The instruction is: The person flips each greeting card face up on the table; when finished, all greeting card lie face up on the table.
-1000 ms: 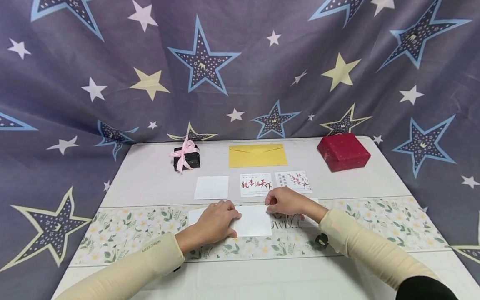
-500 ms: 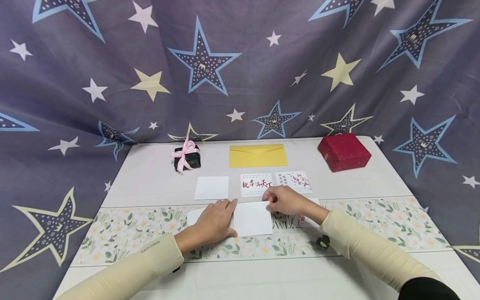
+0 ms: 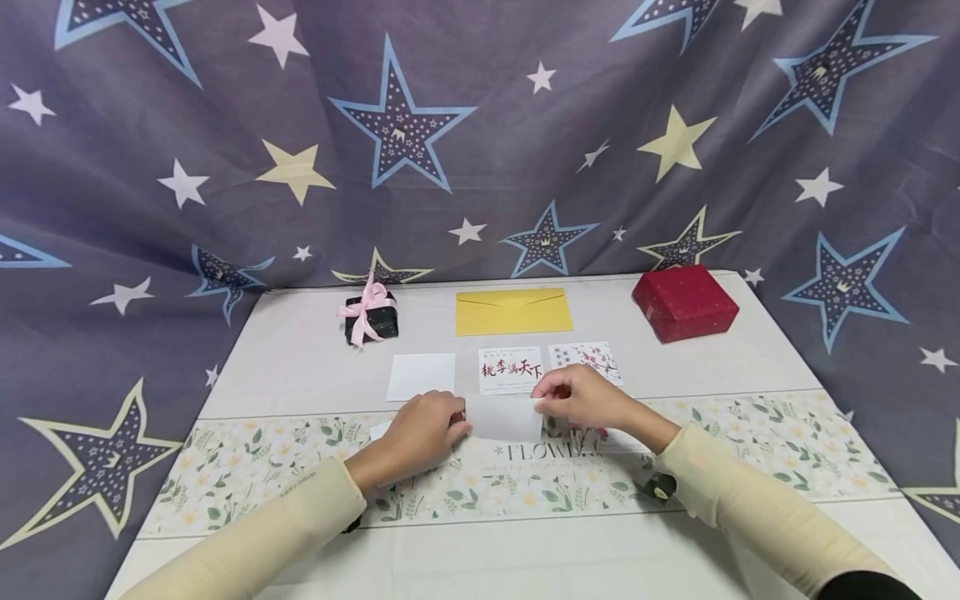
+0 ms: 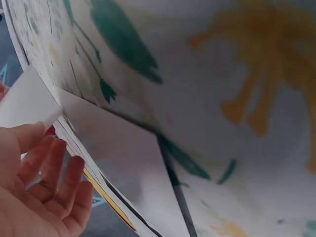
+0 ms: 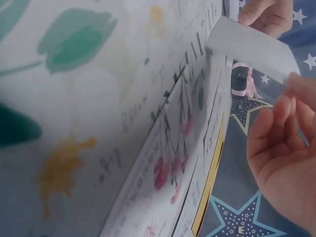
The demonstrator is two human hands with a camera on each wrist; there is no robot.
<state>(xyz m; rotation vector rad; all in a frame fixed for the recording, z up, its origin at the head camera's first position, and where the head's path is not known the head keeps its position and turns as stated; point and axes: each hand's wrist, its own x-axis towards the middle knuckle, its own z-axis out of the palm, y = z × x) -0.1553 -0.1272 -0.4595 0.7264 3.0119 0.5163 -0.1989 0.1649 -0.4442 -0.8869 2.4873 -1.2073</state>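
A blank white card (image 3: pixel 504 417) is held up off the patterned cloth between both hands. My left hand (image 3: pixel 416 433) pinches its left edge; the thumb and fingertips show on the card (image 4: pixel 28 101) in the left wrist view. At the opposite edge, my right hand (image 3: pixel 585 397) pinches the upper right corner, with the other fingers loosely curled. Below the left hand lies another white card (image 4: pixel 123 153), mostly hidden in the head view. Under the right forearm is a card with pink flowers (image 5: pixel 170 168), partly covered.
Behind the hands lie a blank white card (image 3: pixel 422 377), a card with red characters (image 3: pixel 510 370) and a blossom card (image 3: pixel 588 358). Farther back are a yellow envelope (image 3: pixel 514 312), a black box with pink ribbon (image 3: pixel 371 317) and a red box (image 3: pixel 685 303).
The white card has risen from the cloth and tilted, uncovering the printed lettering beneath it. The left fingers have gone from lying along its edge to pinching it.
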